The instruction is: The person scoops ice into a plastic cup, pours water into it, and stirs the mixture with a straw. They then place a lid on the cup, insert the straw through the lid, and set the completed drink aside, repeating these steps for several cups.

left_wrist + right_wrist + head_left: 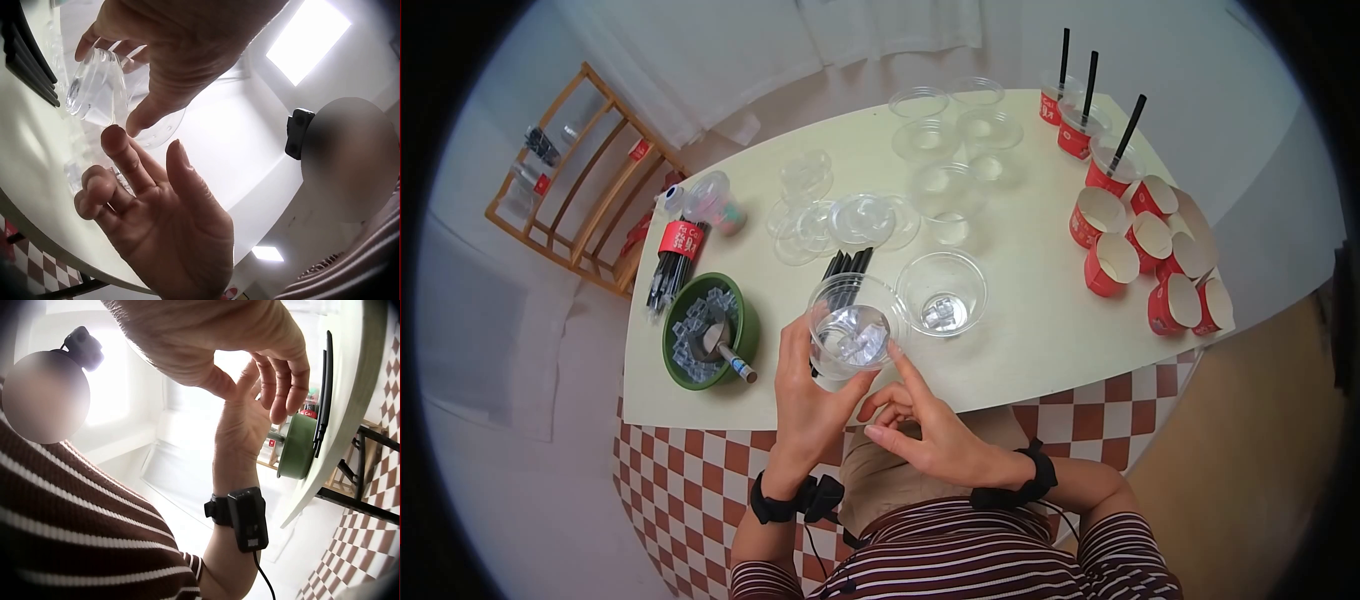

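Note:
My left hand (808,405) grips a clear plastic cup (840,350) near the table's front edge, the fingers around its side. Clear ice cubes (866,345) lie in the bottom of the cup. Held just right of it, my right hand (940,440) has its index finger extended to the cup's side and its other fingers loosely bent. In the left wrist view, the cup (97,94) is tilted and the right hand (172,234) is palm up below it. Another clear cup (965,270) with ice stands on the table beyond. Black straws (845,268) lie partly hidden behind the held cup.
A green bowl (747,325) of ice cubes with a metal scoop (715,338) stands left. Behind are a bundle of straws (670,275), clear lids (805,225) and several clear cups (945,185). Red paper cup sleeves (1105,265) and cups with straws (1080,135) stand right.

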A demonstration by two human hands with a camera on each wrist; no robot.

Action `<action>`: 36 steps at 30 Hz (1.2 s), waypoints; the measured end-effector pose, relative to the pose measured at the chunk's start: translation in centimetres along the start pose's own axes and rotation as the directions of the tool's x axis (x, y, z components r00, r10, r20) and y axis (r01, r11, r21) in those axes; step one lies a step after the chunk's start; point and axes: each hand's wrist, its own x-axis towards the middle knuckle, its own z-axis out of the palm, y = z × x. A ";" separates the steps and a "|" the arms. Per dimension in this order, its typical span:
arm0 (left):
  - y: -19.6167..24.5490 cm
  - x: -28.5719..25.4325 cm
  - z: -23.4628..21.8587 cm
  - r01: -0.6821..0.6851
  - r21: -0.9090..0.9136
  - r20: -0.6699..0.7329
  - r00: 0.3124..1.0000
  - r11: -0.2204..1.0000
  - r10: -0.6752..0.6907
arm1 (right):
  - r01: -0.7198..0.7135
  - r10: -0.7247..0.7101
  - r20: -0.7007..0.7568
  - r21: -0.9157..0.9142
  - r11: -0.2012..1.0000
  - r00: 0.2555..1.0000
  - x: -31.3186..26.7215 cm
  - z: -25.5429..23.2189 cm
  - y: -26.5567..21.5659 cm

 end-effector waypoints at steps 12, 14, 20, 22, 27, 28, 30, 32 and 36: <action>1.1 0.3 -0.4 -0.018 0.039 0.031 0.999 0.999 0.016 | 0.003 -0.003 0.002 0.009 1.000 1.000 -0.1 -0.1 0.1; 1.3 0.3 -0.5 -0.026 0.051 0.034 0.999 0.998 0.024 | 0.007 -0.007 0.001 0.011 1.000 1.000 -0.1 -0.1 0.1; 1.1 0.2 -0.5 -0.028 0.062 0.030 0.999 0.998 0.026 | 0.012 -0.012 -0.001 0.005 1.000 1.000 -0.1 -0.1 0.2; 1.1 0.3 -0.5 -0.035 0.070 0.032 0.999 0.997 0.032 | 0.010 -0.010 -0.001 0.005 1.000 1.000 -0.1 -0.1 0.2; 1.2 0.3 -0.6 -0.039 0.085 0.036 0.999 0.996 0.036 | 0.009 -0.009 -0.001 0.003 1.000 1.000 -0.1 -0.1 -0.1; 1.3 0.3 -0.6 -0.036 0.083 0.040 0.999 0.996 0.033 | 0.012 -0.012 0.000 0.002 1.000 1.000 -0.1 -0.1 0.0; 1.3 0.4 -0.6 -0.033 0.081 0.045 0.999 0.996 0.029 | 0.015 -0.015 -0.001 0.002 1.000 1.000 -0.1 -0.1 0.0; 1.4 0.4 -0.6 -0.032 0.080 0.047 0.998 0.996 0.028 | 0.016 -0.016 -0.003 0.003 1.000 1.000 -0.1 -0.1 -0.1; 1.4 0.5 -0.6 -0.038 0.084 0.053 0.998 0.996 0.034 | 0.016 -0.016 -0.003 0.010 1.000 1.000 -0.1 -0.2 -0.1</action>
